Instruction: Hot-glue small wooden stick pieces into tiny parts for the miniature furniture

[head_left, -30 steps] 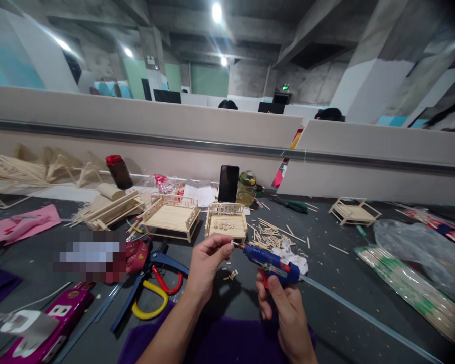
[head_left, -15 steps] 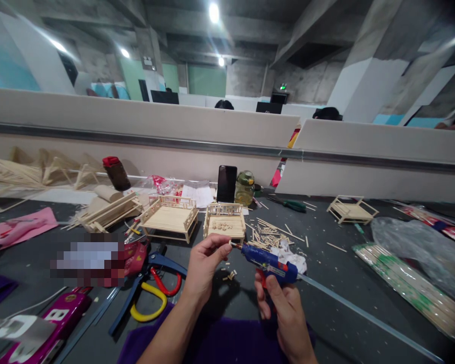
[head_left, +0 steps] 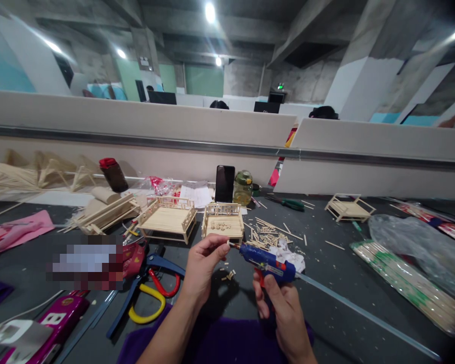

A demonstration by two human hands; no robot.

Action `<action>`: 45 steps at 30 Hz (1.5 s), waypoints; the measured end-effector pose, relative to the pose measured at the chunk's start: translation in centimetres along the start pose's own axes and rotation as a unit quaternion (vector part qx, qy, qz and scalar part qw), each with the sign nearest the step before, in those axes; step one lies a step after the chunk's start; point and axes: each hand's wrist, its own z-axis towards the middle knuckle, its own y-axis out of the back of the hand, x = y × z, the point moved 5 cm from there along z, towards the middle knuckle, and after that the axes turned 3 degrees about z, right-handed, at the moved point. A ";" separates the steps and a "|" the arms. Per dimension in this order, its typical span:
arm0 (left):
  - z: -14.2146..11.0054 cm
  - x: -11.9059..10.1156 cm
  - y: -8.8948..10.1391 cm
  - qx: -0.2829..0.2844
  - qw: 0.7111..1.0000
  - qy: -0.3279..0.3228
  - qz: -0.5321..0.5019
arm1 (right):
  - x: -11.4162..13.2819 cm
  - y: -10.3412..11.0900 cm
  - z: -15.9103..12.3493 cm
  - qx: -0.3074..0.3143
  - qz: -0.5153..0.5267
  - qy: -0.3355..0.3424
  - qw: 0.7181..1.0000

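My right hand (head_left: 278, 298) is wrapped round the handle of a blue hot glue gun (head_left: 269, 263), and a long clear glue stick (head_left: 364, 308) trails from its back end. The gun's nozzle points left and meets the fingertips of my left hand (head_left: 207, 263). Those fingers are pinched on a small pale wooden piece (head_left: 228, 243), mostly hidden by them. Just behind my left hand stands a small wooden-stick bed model (head_left: 223, 227) with little cut bits lying on it. Several more tiny wooden bits (head_left: 229, 275) lie on the table below the nozzle.
Another stick model (head_left: 167, 222) stands at left of the first, a third (head_left: 349, 208) at the far right. Cut sticks (head_left: 267, 233) and crumpled white paper (head_left: 290, 255) lie behind the gun. Scissors with a yellow handle (head_left: 147, 303), a purple power strip (head_left: 64, 318) and bagged sticks (head_left: 405, 283) flank my hands.
The whole view has shifted very slightly. Both hands keep the same pose, with the nozzle still at my left fingertips.
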 end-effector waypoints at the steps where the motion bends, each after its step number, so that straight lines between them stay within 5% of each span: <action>1: 0.0 0.0 0.0 -0.001 1.000 0.000 0.000 | 0.0 0.0 0.0 0.002 -0.001 0.001 1.000; 12: 0.3 0.0 0.4 -0.022 1.000 -0.003 -0.004 | 0.9 0.2 0.1 -0.021 -0.023 0.026 0.999; 16: 0.3 -0.1 0.5 -0.028 1.000 -0.001 0.001 | 1.7 1.4 0.4 -0.112 0.005 0.008 0.994; 22: 0.4 -0.3 0.6 -0.026 0.999 -0.016 0.031 | 1.8 6.8 0.8 -0.300 0.048 -0.062 0.951; 31: 1.1 0.0 1.1 -0.033 0.998 0.001 0.060 | 0.4 10.5 0.9 -0.221 0.110 -0.159 0.956; 35: 1.2 0.0 1.2 -0.020 0.996 0.020 0.090 | -0.1 12.1 0.7 -0.230 -0.093 -0.166 0.954; 37: 1.3 0.1 1.2 -0.002 0.993 0.034 0.117 | 0.1 12.8 0.8 -0.225 -0.285 -0.176 0.915; 40: 1.5 0.1 1.5 0.021 0.986 0.040 0.160 | 1.0 13.1 1.3 -0.204 -0.514 -0.187 0.812; 45: 2.2 -0.2 2.4 0.035 0.976 0.004 0.214 | 3.6 11.9 0.7 -0.207 -0.681 -0.224 0.666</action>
